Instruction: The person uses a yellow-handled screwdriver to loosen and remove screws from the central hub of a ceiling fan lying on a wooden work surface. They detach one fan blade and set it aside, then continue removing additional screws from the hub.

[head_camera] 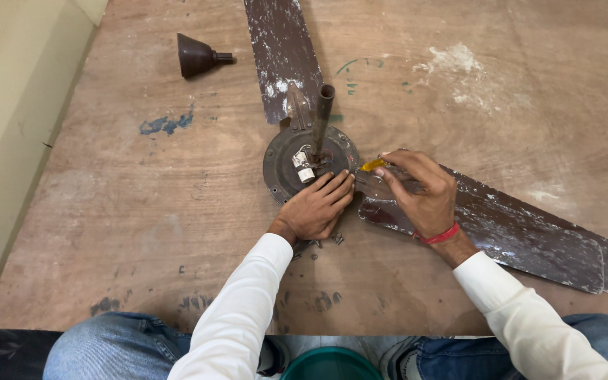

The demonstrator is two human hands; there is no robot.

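two fan blades show on the plywood board (128, 211), one reaching toward its far edge (281, 56), one (501, 225) lying toward its right edge. one motor hub (283, 165) sits mid-board with one upright rod (322, 116). the left hand (314, 207) lies flat, fingers spread on the hub's near rim. the right hand (420, 190), just right of the hub, pinches one yellow-handled screwdriver (373, 165), its long axis pointing left at the hub. one dark cone-shaped cover (197, 55) lies near the far left corner.

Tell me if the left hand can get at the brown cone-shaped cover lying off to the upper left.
Probably yes. The left hand rests on the fan motor housing; bare wooden board lies between it and the cone-shaped cover, though it is a long stretch.
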